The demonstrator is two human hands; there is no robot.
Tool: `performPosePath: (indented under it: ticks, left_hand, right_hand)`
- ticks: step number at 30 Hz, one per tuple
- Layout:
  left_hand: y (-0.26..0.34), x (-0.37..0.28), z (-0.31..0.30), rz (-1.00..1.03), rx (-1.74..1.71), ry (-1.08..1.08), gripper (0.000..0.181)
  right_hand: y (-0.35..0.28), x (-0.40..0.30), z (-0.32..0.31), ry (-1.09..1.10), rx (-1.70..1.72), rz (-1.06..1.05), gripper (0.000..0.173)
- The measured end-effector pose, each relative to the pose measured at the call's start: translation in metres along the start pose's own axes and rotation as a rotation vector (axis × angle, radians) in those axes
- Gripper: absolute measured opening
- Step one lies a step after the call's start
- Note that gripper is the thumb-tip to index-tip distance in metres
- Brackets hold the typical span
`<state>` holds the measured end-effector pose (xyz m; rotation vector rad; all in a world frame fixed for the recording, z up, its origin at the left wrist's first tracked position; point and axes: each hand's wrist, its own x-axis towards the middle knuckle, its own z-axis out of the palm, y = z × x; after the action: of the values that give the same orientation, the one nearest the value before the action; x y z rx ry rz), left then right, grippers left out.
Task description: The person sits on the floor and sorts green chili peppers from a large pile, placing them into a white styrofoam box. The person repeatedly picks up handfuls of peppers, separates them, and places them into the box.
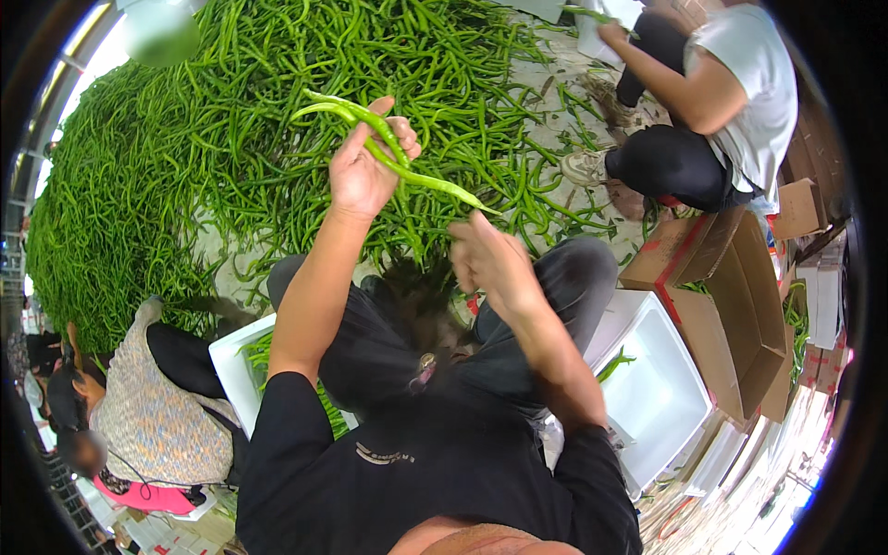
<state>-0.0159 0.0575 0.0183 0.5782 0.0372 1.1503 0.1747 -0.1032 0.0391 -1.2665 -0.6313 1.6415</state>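
My left hand (366,170) is raised over the pile and grips long green chili peppers (423,180) between thumb and fingers. One pepper's thin end reaches right toward my right hand (496,260). That hand is blurred, its fingers loosely bent and apart, with nothing visible in it. Whether its fingertips touch the pepper's end is unclear. Below both hands, a large heap of green chili peppers (277,159) spreads over a pale ground sheet (544,62).
A white foam box (232,347) holding peppers stands by my left side. At my right is another white foam box (659,388) with a few peppers, beside an open cardboard box (746,305). One person (728,97) crouches at upper right; another (163,420) sits at left.
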Motion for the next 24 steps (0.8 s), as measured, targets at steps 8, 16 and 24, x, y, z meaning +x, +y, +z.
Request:
performPosePath:
  ticks: [8,16,24]
  left_hand:
    - [0.043,-0.027,0.002,0.005,-0.011,-0.048,0.046]
    - [-0.061,0.0,0.034,-0.102,-0.023,0.194,0.027]
    - [0.009,-0.03,0.059,0.279,0.731,0.171,0.031]
  right_hand:
    - [0.02,0.018,0.062,0.699,-1.353,-0.993,0.064]
    - [0.127,0.066,-0.07,0.434,-0.872,-0.541,0.06]
    - [0.021,0.054,0.053,0.409,-0.883,-0.538,0.052]
